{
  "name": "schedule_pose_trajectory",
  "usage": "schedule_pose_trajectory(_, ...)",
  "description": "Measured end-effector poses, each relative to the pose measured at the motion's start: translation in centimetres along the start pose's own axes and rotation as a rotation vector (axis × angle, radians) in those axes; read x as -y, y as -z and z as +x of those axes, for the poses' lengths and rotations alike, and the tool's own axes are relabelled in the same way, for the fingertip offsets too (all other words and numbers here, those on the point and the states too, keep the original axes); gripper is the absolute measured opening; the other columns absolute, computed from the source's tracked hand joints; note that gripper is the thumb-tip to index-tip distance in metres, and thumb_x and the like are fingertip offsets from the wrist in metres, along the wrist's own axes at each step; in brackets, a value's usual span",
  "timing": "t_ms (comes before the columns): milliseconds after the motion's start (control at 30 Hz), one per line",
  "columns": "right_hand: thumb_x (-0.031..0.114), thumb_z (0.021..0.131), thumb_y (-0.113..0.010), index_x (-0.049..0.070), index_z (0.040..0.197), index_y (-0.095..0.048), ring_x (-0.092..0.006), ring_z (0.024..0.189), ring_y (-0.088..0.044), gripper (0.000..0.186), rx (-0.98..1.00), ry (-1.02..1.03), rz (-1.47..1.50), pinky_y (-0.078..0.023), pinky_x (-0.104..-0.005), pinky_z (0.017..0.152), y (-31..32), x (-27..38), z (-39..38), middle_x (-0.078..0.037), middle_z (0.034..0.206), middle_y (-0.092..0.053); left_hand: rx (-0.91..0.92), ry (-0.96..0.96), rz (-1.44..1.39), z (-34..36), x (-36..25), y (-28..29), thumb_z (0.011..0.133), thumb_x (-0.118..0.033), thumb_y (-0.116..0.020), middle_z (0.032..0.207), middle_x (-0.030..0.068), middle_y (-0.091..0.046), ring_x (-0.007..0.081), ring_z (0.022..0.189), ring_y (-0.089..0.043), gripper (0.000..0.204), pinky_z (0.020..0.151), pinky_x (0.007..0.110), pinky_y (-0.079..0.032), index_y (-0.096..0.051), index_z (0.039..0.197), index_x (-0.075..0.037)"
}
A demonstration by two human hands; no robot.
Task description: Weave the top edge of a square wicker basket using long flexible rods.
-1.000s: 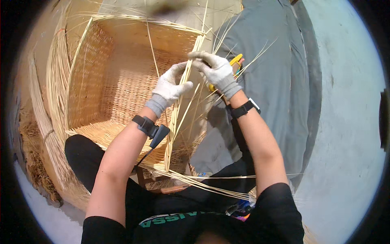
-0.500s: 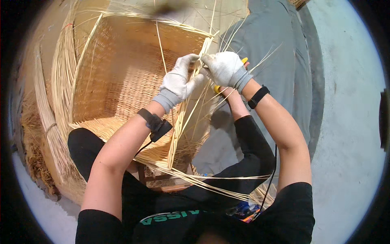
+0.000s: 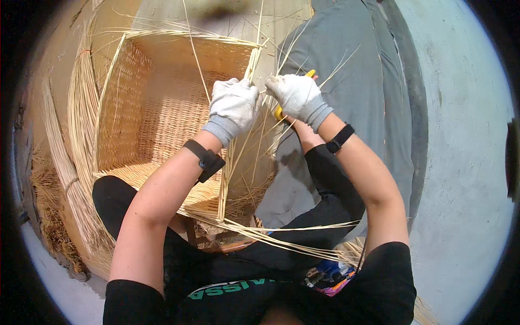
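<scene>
A large rectangular wicker basket (image 3: 129, 103) lies before me, its open side up. My left hand (image 3: 234, 104), in a white work glove with a grey cuff, is closed over the basket's right rim, gripping the willow rods there. To its right my right hand (image 3: 295, 95), in a matching glove, is closed with fingertips pinched on thin willow rods (image 3: 287, 51). Which rods pass through its fingers is partly hidden. Loose rod ends stick out above and right of that hand. The plaited right rim (image 3: 223, 195) runs down toward my lap.
Tied bundles of willow rods (image 3: 82, 119) lie left of the basket. Several long rods (image 3: 281, 244) stretch from the near corner across my legs. A grey cloth (image 3: 363, 81) covers the ground at right, beside a foot in a yellow-strapped sandal (image 3: 279, 112). Brown plant scraps lie far left.
The basket and both hands have shifted slightly left. My left hand has rolled from a loose thumb-and-finger hold into a fist on the rim, and the gap between my hands has widened.
</scene>
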State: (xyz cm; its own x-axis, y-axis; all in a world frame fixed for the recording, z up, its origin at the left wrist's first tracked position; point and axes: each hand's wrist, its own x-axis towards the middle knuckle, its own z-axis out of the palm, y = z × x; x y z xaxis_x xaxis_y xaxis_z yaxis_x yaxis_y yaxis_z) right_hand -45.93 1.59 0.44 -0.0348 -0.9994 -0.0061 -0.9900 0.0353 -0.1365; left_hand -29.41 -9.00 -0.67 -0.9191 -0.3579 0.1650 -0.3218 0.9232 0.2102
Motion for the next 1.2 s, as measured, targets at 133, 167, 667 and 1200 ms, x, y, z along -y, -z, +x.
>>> schedule_pose_trajectory(133,0.017,0.082,-0.059,0.013,0.106,-0.061,-0.0325,0.083,-0.07,0.024,-0.192,-0.041,0.053,-0.056,-0.0452,0.067,-1.1,1.0,-1.1,-0.012,0.089,-0.07,0.007,-0.077,0.02,0.2,0.5,-0.4,0.086,-0.028,-0.062,0.088,0.0111,-0.065,0.0312,0.083,-0.064,0.019,0.074,0.047,-0.044,-0.064,0.081,-0.01)
schedule_pose_trajectory(167,0.02,0.089,-0.057,0.011,0.106,-0.061,-0.0338,0.083,-0.07,0.02,-0.129,-0.145,0.063,-0.055,-0.0458,0.067,-1.4,1.8,-1.3,-0.015,0.088,-0.07,0.009,-0.073,0.022,0.1,0.6,-0.3,0.086,-0.028,-0.062,0.088,0.0111,-0.065,0.0312,0.083,-0.064,0.019,0.074,0.047,-0.044,-0.064,0.081,-0.01)
schedule_pose_trajectory(667,0.021,0.098,-0.061,0.001,0.101,-0.061,-0.0126,0.076,-0.059,0.02,-0.49,-0.634,1.449,-0.05,-0.0284,0.071,-6.6,6.0,-0.3,-0.006,0.085,-0.064,0.076,0.333,-1.15,0.1,1.5,-0.5,0.097,-0.009,-0.057,0.085,0.0083,-0.066,0.0148,0.077,-0.063,0.012,0.074,0.029,-0.052,-0.061,0.106,-0.002)
schedule_pose_trajectory(1200,0.018,0.079,-0.078,0.001,0.108,-0.061,-0.015,0.086,-0.063,0.038,-0.507,-0.67,1.454,-0.053,-0.0284,0.081,-8.5,5.6,3.3,-0.007,0.093,-0.067,0.002,0.23,-0.368,1.3,2.3,1.9,0.089,-0.015,-0.063,0.08,0.0175,-0.067,0.0374,0.076,-0.066,0.009,0.067,0.042,-0.052,-0.059,0.088,-0.006)
